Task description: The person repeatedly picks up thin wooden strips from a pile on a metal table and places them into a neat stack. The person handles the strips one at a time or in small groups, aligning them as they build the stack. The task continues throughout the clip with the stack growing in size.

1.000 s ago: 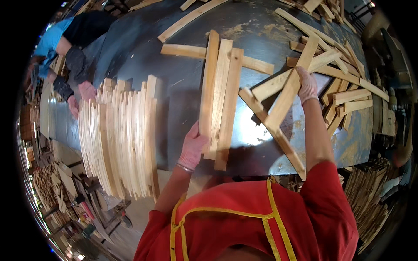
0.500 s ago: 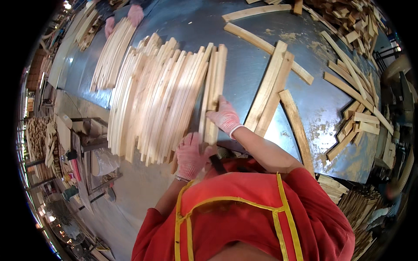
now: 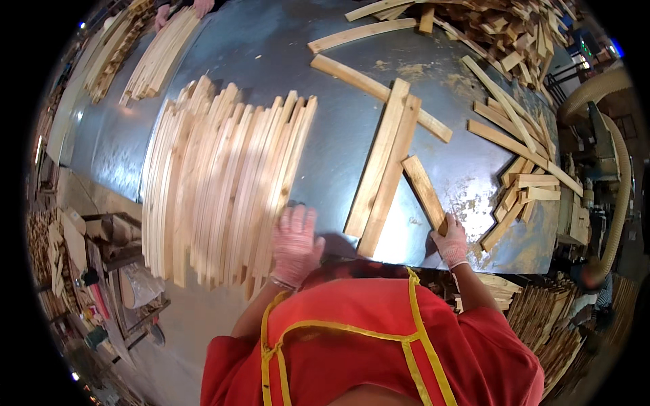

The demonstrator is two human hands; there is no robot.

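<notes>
My left hand [image 3: 296, 247], in a pale pink work glove, rests against the near right end of a long row of wooden strips [image 3: 223, 183]. Its fingers are extended, with the thumb apart. The strips stand close side by side on the metal table [image 3: 332, 135], their ends uneven. Farther right, my gloved right hand [image 3: 451, 243] grips the near end of a single wooden slat [image 3: 424, 189] lying at a slant. Between my hands, two longer boards [image 3: 384, 166] lie side by side, their far part over another slat [image 3: 379, 84].
Loose slats [image 3: 531, 152] and short offcuts lie on the table's right side, below a big scrap heap [image 3: 508, 34]. At the far left, another person's gloved hands [image 3: 202, 7] touch a smaller row of strips [image 3: 162, 51]. A ribbed hose [image 3: 619, 176] hangs at the right.
The strips my right hand was touching now sit against the row's right side. That hand has moved right to the slat. My left hand stays by the row; the view has shifted.
</notes>
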